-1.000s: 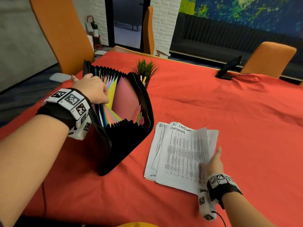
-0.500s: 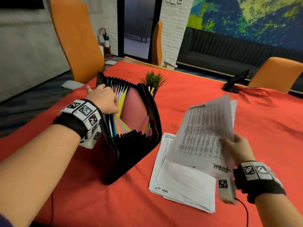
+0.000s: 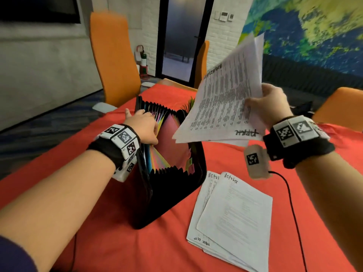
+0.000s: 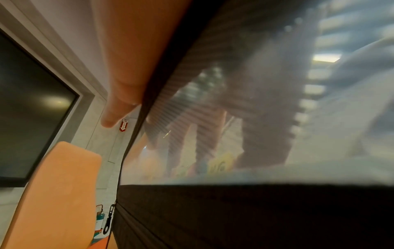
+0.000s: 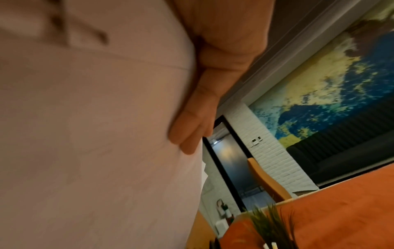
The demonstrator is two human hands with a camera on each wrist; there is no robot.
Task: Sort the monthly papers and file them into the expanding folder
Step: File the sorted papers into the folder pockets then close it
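A black expanding folder (image 3: 172, 195) stands open on the red table, its pockets holding coloured dividers. My left hand (image 3: 144, 127) reaches into the near pockets, fingers curled over the dividers and the thumb outside on the folder's wall (image 4: 213, 215). My right hand (image 3: 269, 104) pinches a few printed sheets (image 3: 225, 99) in the air, above and right of the folder. In the right wrist view the fingers (image 5: 192, 133) press the back of the sheets (image 5: 95, 134). A stack of papers headed "October" (image 3: 233, 214) lies on the table right of the folder.
Red cloth covers the table (image 3: 117, 242). A small green plant (image 3: 189, 105) stands just behind the folder. Orange chairs (image 3: 112, 57) surround the table, and a dark tablet stand (image 3: 302, 108) sits far right. A cable (image 3: 292, 209) runs from my right wrist across the cloth.
My right hand has lifted the top sheets off the stack and carried them up and towards the folder. The left hand stays in the folder's pockets.
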